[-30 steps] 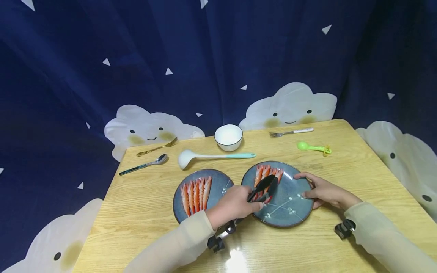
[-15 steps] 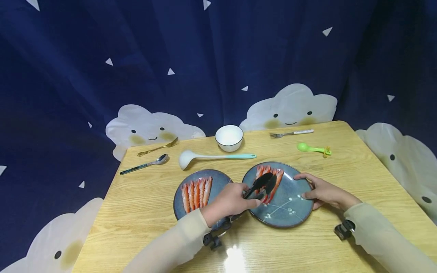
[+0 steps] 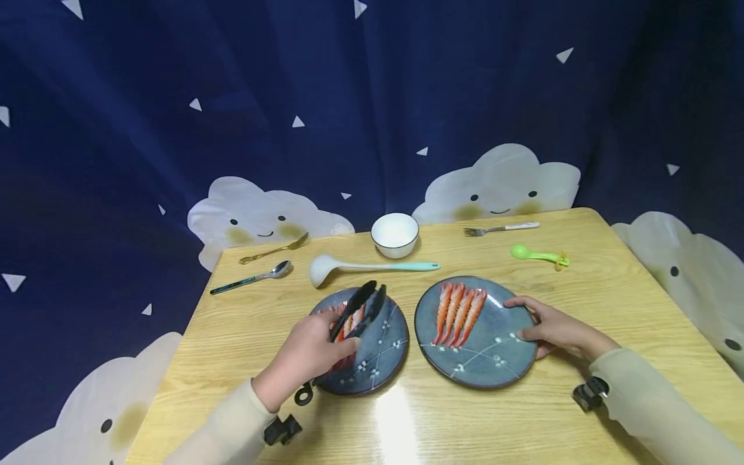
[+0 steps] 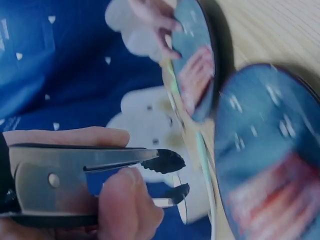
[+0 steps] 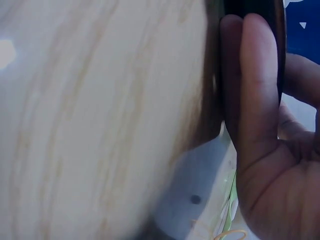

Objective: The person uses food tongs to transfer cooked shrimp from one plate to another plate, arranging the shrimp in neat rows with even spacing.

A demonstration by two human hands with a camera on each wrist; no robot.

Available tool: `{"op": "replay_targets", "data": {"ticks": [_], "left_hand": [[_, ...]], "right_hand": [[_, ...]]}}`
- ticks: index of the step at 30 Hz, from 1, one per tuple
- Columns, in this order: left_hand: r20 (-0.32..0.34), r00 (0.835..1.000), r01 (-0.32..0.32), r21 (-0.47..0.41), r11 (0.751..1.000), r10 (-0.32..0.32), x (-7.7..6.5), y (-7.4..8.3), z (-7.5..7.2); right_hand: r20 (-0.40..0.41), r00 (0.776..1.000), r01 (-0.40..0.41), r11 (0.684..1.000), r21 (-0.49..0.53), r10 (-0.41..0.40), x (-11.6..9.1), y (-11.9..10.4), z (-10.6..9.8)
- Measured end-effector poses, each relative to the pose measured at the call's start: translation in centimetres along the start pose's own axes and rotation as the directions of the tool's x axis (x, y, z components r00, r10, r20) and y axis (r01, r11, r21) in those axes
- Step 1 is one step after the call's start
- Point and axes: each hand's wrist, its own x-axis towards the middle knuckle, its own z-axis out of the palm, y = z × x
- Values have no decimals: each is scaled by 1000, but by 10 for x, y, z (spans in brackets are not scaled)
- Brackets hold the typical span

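My left hand (image 3: 310, 349) holds metal tongs with black tips (image 3: 356, 302) over the left blue plate (image 3: 386, 332). In the left wrist view the tongs (image 4: 55, 167) stand slightly spread, with nothing between their tips. Several shrimp (image 4: 280, 197) lie on that plate, partly covered by the hand and tongs in the head view. At the right blue plate (image 3: 494, 365), my right hand (image 3: 555, 329) grips the rim, fingers on the top face and others underneath. A row of several red-orange shrimp (image 3: 459, 313) lies on this plate's left half.
Behind the plates lie a white ladle (image 3: 372, 266) with a mint handle and a white bowl (image 3: 395, 236). A spoon (image 3: 252, 279) and a gold fork (image 3: 276, 248) are at the back left; a white-handled fork (image 3: 502, 228) and a green spoon (image 3: 537, 255) at the back right.
My left hand has moved left with the tongs, from the right plate to above the left one. The right plate's shrimp are uncovered now. My right hand has stayed at the rim.
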Motion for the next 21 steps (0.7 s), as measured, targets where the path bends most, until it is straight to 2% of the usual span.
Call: {"op": "replay_targets", "data": {"ticks": [3, 7, 13, 16, 21], "left_hand": [[-33, 997, 75, 20, 997, -74, -12, -15, -8], [-25, 992, 127, 44, 991, -126, -25, -27, -11], [11, 991, 135, 50, 990, -136, -38, -33, -5], [32, 991, 128, 38, 991, -129, -41, -33, -1], [31, 993, 116, 51, 992, -118, -43, -34, 4]], "right_hand": [[-5, 1000, -7, 1000, -6, 7, -1, 0, -1], [-17, 1000, -25, 1000, 4, 25, -2, 0, -1], [-16, 1000, -15, 1000, 5, 15, -3, -1, 0], [-13, 1000, -8, 1000, -4, 8, -3, -2, 0], [-19, 1000, -5, 1000, -29, 5, -1, -3, 2]]}}
